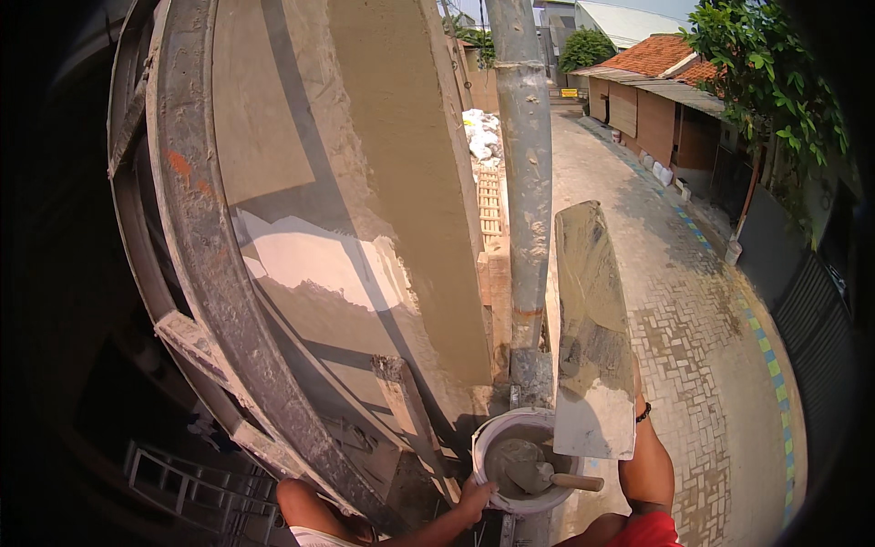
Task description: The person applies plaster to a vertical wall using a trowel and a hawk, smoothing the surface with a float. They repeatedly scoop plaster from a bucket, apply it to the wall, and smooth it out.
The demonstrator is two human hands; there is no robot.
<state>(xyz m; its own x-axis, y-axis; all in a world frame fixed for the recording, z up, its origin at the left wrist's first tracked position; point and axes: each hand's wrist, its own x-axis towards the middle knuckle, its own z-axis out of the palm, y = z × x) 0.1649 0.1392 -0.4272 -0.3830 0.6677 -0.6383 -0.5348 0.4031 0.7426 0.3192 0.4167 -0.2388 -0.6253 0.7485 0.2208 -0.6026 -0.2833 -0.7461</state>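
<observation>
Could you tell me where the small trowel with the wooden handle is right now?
In the head view, low and centre, the small trowel lies in the white bucket of mortar, handle pointing right, below the flat plastering float.

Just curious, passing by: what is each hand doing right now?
Left hand: gripping the rim of the white bucket.
Right hand: hidden behind the plastering trowel it holds up.

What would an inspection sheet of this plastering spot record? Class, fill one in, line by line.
Surface: wall partly coated with plaster, bare patches left.
Job's things: white bucket of wet mortar with a trowel in it; mortar-smeared flat board.
Clutter: white sacks behind the wall.
Grippers: left hand grips the bucket rim; right hand hidden behind the board it holds up.
Cables: nothing seen.
Surroundings: metal pole, scaffold frame, paved lane, tiled-roof houses.
</observation>
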